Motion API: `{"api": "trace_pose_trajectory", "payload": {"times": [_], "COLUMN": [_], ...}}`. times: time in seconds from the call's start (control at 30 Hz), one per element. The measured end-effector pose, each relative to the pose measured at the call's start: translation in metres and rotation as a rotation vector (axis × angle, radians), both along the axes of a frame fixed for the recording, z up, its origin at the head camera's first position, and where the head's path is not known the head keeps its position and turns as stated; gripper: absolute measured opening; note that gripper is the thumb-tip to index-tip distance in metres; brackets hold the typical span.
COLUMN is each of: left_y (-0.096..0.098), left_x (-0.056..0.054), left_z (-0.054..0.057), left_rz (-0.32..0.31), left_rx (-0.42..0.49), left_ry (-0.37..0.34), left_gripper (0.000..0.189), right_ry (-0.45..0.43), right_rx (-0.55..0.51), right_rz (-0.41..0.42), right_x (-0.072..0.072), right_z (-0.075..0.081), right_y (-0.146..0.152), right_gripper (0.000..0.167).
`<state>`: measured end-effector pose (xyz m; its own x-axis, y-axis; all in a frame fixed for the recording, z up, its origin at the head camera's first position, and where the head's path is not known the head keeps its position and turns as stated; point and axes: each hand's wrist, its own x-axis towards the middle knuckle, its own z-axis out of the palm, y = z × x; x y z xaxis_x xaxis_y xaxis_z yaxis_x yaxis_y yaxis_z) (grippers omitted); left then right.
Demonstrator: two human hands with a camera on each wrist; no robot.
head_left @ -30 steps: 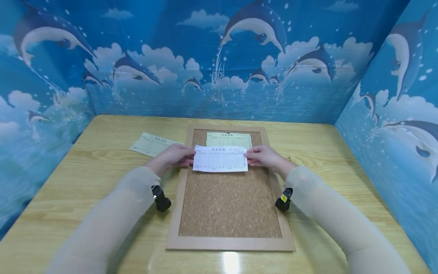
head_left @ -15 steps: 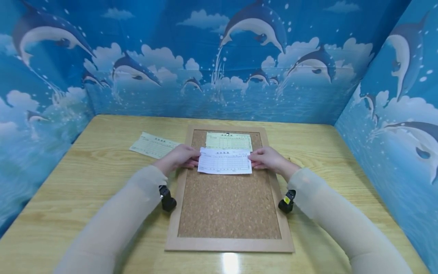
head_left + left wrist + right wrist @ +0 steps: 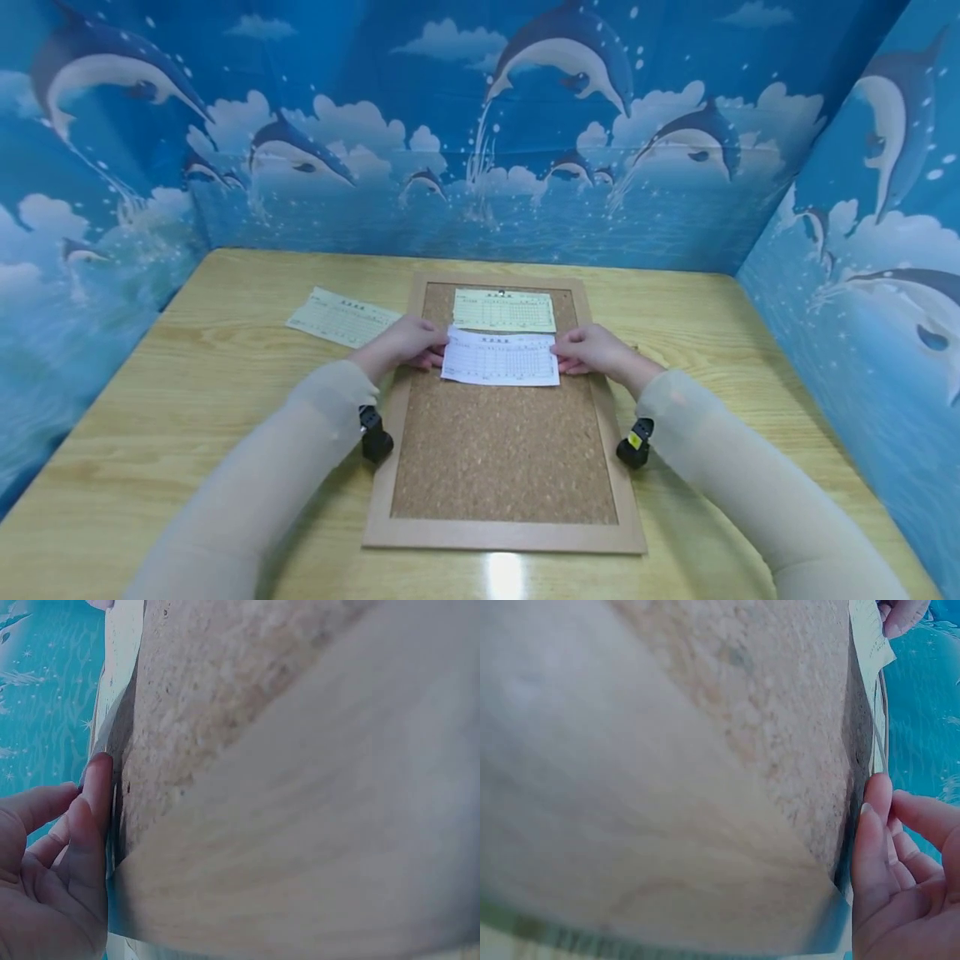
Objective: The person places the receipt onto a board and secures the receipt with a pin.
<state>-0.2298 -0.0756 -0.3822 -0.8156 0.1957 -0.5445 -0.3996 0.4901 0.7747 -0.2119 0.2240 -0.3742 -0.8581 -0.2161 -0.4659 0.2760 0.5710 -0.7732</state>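
Observation:
A white printed form slip (image 3: 501, 360) is stretched level over the upper part of a framed cork board (image 3: 504, 454). My left hand (image 3: 408, 342) pinches its left edge between thumb and fingers. At the opposite edge my right hand (image 3: 592, 350) pinches the same slip. Just beyond it, a pale green form slip (image 3: 504, 311) lies at the board's top with a small pin (image 3: 502, 292) at its upper edge. In the left wrist view the fingers (image 3: 96, 784) hold the paper's edge close over the cork; the right wrist view shows the right fingers (image 3: 877, 796) likewise.
Another green slip (image 3: 341, 317) lies slanted on the wooden table (image 3: 247, 400), left of the board and partly behind the left hand. Dolphin-printed curtains (image 3: 480, 192) stand along the table's back and right side.
Both hands have brought the white slip slightly right and nearer the person, down the board. More of the pinned green slip now shows above it.

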Motion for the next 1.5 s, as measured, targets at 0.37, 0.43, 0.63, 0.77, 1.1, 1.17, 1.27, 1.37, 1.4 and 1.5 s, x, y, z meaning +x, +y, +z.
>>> {"api": "trace_pose_trajectory", "payload": {"times": [0.37,0.43,0.63,0.77,1.1,1.17,1.27,1.37,1.4,1.5], "left_y": [0.006,0.009,0.014,0.012,0.009,0.009,0.008,0.008,0.009,0.008], "left_x": [0.015,0.020,0.040,0.052,0.060,0.061,0.061,0.062,0.062,0.063], "left_z": [0.012,0.016,0.017,0.012,0.007,0.008,0.008,0.008,0.009,0.009], "left_rz": [-0.256,-0.351,-0.692,-0.861,-0.907,-0.907,-0.904,-0.899,-0.900,-0.899], "left_rx": [-0.396,-0.574,-0.763,-0.760,-0.756,-0.751,-0.747,-0.742,-0.742,-0.745], "left_ry": [0.336,0.481,0.744,0.682,0.574,0.567,0.562,0.565,0.563,0.558], "left_gripper": [0.028,0.029,0.063,0.076,0.084,0.084,0.084,0.085,0.085,0.085], "right_ry": [0.024,0.031,0.048,0.060,0.110,0.156,0.258,0.357,0.389,0.468], "right_rx": [0.066,0.078,0.123,0.154,0.243,0.276,0.341,0.399,0.414,0.453], "right_rz": [0.008,0.011,0.007,0.017,0.069,0.079,0.109,0.157,0.184,0.264], "right_x": [0.002,0.002,0.002,0.002,0.002,0.003,0.005,0.006,0.007,0.009], "right_z": [0.001,0.001,0.001,0.001,0.005,0.006,0.008,0.009,0.009,0.008], "right_y": [0.003,0.003,0.002,0.001,-0.002,-0.002,-0.002,-0.003,-0.004,-0.006], "right_gripper": [0.028,0.028,0.026,0.025,0.022,0.021,0.020,0.021,0.022,0.028]}}
